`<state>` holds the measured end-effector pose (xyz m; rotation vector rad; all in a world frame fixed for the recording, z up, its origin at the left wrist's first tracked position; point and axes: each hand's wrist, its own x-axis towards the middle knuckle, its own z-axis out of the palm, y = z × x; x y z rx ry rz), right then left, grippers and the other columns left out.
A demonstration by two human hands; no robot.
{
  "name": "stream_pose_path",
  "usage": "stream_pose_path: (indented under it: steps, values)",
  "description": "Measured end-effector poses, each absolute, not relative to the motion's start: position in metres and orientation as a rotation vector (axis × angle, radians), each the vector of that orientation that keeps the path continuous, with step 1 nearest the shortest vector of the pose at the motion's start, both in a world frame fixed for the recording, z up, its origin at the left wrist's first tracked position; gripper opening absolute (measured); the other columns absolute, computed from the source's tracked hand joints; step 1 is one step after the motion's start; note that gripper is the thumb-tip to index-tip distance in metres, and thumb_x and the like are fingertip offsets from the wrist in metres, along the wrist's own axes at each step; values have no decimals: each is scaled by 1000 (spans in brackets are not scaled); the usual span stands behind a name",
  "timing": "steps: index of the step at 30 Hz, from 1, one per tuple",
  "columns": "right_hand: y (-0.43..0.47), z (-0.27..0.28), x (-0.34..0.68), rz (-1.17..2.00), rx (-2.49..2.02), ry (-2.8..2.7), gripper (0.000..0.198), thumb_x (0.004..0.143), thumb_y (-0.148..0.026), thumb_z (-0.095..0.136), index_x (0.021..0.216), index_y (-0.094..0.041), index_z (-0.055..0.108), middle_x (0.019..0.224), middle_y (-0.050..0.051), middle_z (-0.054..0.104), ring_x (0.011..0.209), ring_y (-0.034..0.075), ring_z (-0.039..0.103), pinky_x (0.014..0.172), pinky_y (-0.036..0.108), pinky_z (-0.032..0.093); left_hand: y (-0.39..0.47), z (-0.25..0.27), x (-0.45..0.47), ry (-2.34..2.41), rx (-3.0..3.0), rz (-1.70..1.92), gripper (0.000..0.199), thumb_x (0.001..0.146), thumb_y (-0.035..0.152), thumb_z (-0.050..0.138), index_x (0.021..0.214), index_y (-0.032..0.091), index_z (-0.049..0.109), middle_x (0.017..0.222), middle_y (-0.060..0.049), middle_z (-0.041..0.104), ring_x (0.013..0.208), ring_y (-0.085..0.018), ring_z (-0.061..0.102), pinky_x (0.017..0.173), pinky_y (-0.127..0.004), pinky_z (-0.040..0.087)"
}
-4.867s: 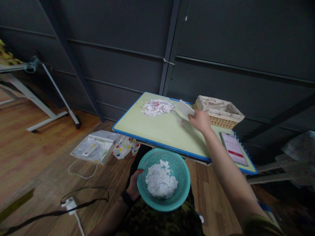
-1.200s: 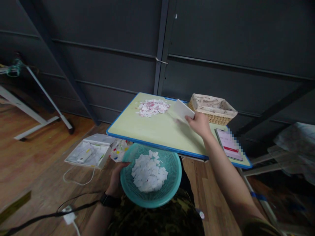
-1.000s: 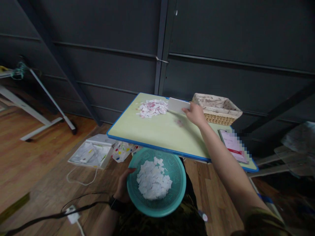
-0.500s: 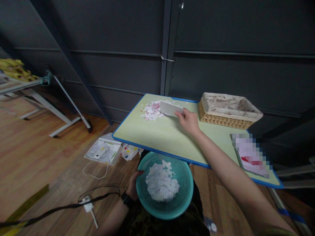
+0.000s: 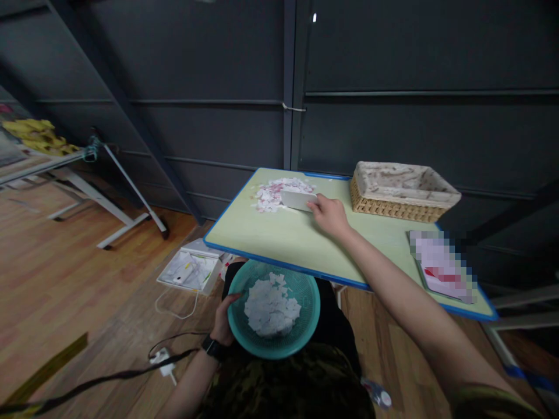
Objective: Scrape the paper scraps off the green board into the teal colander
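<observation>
My right hand (image 5: 331, 215) grips a flat white scraper-like plate (image 5: 297, 201) by its right end, the plate's lower edge down at the board top. Against its far left side lies a heap of white and pinkish paper scraps (image 5: 267, 199), partly hidden by the plate. My left hand (image 5: 224, 321) is closed on the left rim of a teal plastic colander (image 5: 308, 331), its thumb over the edge. White paper scraps (image 5: 271, 307) fill the middle of the colander, which sits at my lap under the near edge of the yellow-green tabletop (image 5: 257, 235).
A wicker basket with cloth lining (image 5: 393, 209) stands at the table's back right. A tablet-like device (image 5: 441, 273), partly blurred, lies near the right edge. On the floor are a white box (image 5: 192, 270), a power strip (image 5: 162, 362) with cables and a bottle (image 5: 379, 394).
My right hand has shifted the plate slightly left and nearer me along the scraps. The colander and left hand have moved left and up in view, as the camera also tilted.
</observation>
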<state>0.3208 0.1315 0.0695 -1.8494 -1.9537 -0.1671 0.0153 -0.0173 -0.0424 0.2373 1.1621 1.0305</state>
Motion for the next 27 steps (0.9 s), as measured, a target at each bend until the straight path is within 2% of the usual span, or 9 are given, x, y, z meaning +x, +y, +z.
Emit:
stream_pose_path:
  steps: [5, 8, 12, 16, 22, 27]
  values:
    - [134, 70, 324, -123, -1780, -1908, 30, 97, -37, 44, 98, -16, 65, 89, 13, 75, 77, 25, 65, 64, 29, 30, -16, -29, 5, 1203, 255, 1046, 8, 62, 20, 71, 69, 17, 70, 65, -5, 76, 70, -28, 74, 69, -39, 58]
    - [134, 69, 323, -79, -1748, -1917, 28, 95, -37, 47, 92, -17, 66, 85, 12, 73, 74, 23, 63, 64, 29, 30, -16, -20, -1, 1215, 254, 1052, 10, 64, 19, 70, 72, 15, 71, 64, -5, 76, 69, -28, 74, 67, -37, 58]
    - [135, 68, 318, -36, -1687, -1884, 27, 94, -38, 50, 85, -17, 64, 78, 10, 71, 68, 21, 59, 63, 28, 30, -18, -11, -5, 1215, 257, 1059, 16, 65, 19, 70, 80, 14, 72, 73, -6, 78, 72, -27, 75, 70, -37, 59]
    - [138, 66, 313, 30, -1596, -1931, 26, 93, -37, 50, 79, -18, 61, 71, 7, 67, 63, 19, 54, 62, 28, 29, -19, -11, -8, 1196, 254, 1083, 16, 64, 19, 72, 80, 14, 71, 72, -4, 77, 69, -24, 73, 69, -35, 59]
    - [135, 68, 313, 70, -1551, -1856, 28, 88, -40, 53, 69, -20, 55, 62, 4, 59, 57, 16, 45, 59, 28, 27, -19, -11, -8, 1187, 257, 1051, 8, 65, 19, 72, 71, 14, 72, 67, -4, 76, 58, -19, 69, 64, -32, 57]
    - [133, 72, 318, 208, -1458, -1867, 31, 83, -43, 55, 62, -20, 52, 56, 0, 51, 56, 14, 41, 58, 28, 26, -15, -10, -3, 1148, 286, 1037, 8, 64, 22, 73, 65, 14, 72, 56, -4, 72, 55, -22, 69, 63, -35, 57]
